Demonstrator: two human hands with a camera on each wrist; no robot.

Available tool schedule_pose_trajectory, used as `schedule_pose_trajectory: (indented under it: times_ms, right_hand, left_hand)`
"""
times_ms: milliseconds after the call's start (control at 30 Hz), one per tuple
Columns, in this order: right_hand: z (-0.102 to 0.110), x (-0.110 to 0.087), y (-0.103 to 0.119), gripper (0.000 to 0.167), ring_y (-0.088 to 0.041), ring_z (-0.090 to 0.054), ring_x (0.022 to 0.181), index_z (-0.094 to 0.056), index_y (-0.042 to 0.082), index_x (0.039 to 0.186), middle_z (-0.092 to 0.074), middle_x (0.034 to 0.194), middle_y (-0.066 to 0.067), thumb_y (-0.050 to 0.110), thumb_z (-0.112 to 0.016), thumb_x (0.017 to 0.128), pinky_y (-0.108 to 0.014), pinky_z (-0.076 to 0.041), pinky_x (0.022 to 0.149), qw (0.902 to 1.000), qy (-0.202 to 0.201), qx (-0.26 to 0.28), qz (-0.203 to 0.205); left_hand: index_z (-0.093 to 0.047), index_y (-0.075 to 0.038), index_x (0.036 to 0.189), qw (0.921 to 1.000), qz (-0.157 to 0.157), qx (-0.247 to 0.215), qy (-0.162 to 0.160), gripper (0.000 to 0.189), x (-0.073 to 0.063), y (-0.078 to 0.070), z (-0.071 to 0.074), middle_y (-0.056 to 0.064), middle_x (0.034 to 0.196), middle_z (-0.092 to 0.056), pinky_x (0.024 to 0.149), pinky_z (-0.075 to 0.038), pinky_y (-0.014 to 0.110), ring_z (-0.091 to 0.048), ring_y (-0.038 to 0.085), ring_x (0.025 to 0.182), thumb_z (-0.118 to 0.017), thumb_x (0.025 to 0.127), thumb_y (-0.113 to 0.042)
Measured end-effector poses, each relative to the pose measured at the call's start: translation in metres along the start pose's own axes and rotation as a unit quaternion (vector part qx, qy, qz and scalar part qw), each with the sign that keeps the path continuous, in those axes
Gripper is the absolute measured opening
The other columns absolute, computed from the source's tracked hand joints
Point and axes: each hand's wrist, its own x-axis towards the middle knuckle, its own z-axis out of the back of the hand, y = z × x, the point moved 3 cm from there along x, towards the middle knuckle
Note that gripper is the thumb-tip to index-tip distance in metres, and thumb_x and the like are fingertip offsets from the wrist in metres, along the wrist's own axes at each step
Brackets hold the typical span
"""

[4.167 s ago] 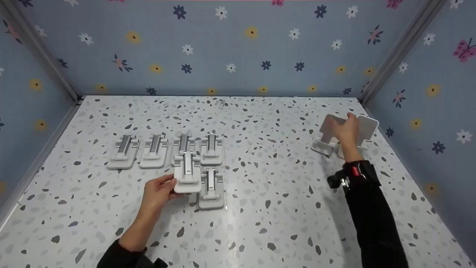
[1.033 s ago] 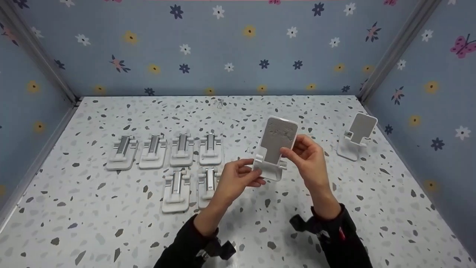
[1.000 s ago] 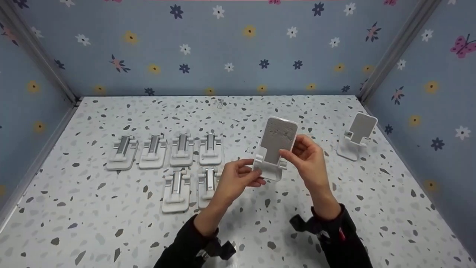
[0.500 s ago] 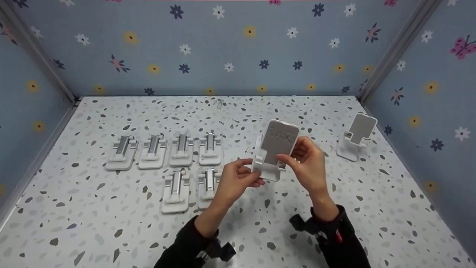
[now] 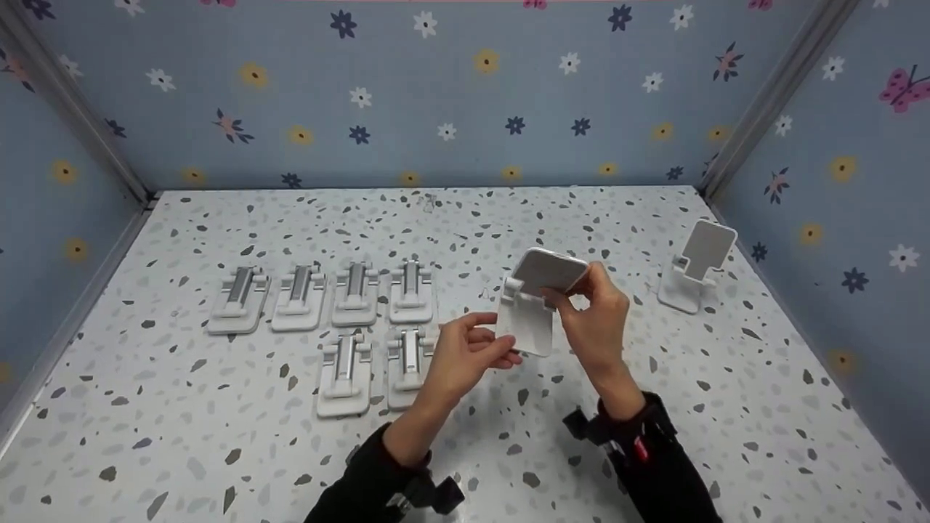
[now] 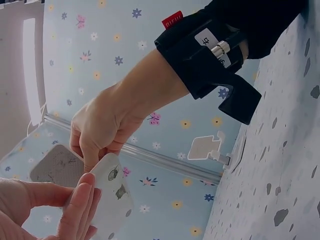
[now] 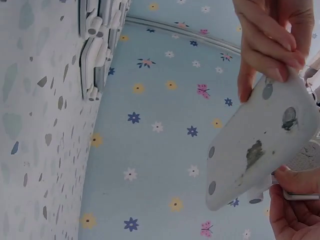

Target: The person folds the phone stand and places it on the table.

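Note:
A white folding phone stand (image 5: 524, 327) with a grey-padded back plate is held up over the middle of the table. My left hand (image 5: 465, 356) pinches the lower left edge of its base between thumb and fingers. At the right, my right hand (image 5: 599, 316) grips the back plate near the hinge, thumb in front. The plate leans forward over the base at an angle. In the right wrist view, the base's underside (image 7: 260, 145) shows round grey feet and dark smudged patches. A second phone stand (image 5: 701, 258) stands unfolded at the far right.
Several folded phone stands (image 5: 296, 298) lie in a row on the left of the speckled table (image 5: 218, 436). Two more folded stands (image 5: 344, 378) lie in front of them, one partly behind my left hand. Flowered panels (image 5: 465, 94) wall the back and sides.
The left hand set down a folded stand, and the right brought an unfolded one from the right to the middle. Over the last second its back plate has tilted down and forward.

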Motion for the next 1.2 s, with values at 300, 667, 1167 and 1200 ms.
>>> schedule_pose_trajectory:
  times_ms: [300, 667, 1167, 1200]
  right_hand:
    - [-0.003, 0.0, -0.006, 0.027, -0.017, -0.058, 0.063, -0.055, -0.002, 0.081, -0.059, 0.071, -0.007, -0.004, -0.076, 0.064, -0.017, -0.047, 0.061, 0.9956, -0.048, -0.044, 0.067]
    - [-0.004, -0.001, -0.004, 0.023, -0.02, -0.059, 0.065, -0.056, -0.002, 0.08, -0.058, 0.073, -0.009, -0.002, -0.075, 0.066, -0.016, -0.046, 0.064, 0.9888, -0.077, -0.051, 0.117]
    - [0.008, 0.014, 0.024, 0.042, -0.024, -0.055, 0.088, -0.057, -0.002, 0.103, -0.058, 0.096, -0.012, 0.006, -0.076, 0.066, -0.028, -0.046, 0.077, 0.9854, -0.059, -0.051, 0.151]
    - [0.01, 0.015, 0.029, 0.041, -0.025, -0.055, 0.089, -0.059, -0.002, 0.104, -0.058, 0.096, -0.013, 0.005, -0.076, 0.067, -0.027, -0.046, 0.077, 0.9841, -0.066, -0.048, 0.158]
  left_hand:
    - [-0.038, 0.018, 0.117, 1.0, 0.0, 0.004, 0.002, 0.042, -0.001, 0.001, -0.001, 0.016, 0.074, -0.061, 0.063, -0.055, 0.03, -0.064, 0.021, 0.063, -0.057, 0.082, 0.005]
    - [-0.037, 0.019, 0.12, 1.0, 0.001, 0.002, 0.001, 0.045, -0.002, 0.001, 0.0, 0.018, 0.076, -0.06, 0.064, -0.055, 0.03, -0.065, 0.023, 0.065, -0.057, 0.081, 0.006]
    - [-0.038, 0.018, 0.118, 0.999, 0.003, -0.042, -0.015, 0.044, 0.0, -0.001, 0.002, 0.015, 0.075, -0.061, 0.064, -0.055, 0.032, -0.065, 0.023, 0.065, -0.057, 0.08, 0.008]
    - [-0.039, 0.017, 0.118, 0.999, 0.004, -0.042, -0.016, 0.043, 0.0, -0.001, 0.002, 0.014, 0.075, -0.061, 0.064, -0.055, 0.032, -0.065, 0.022, 0.065, -0.057, 0.08, 0.008]
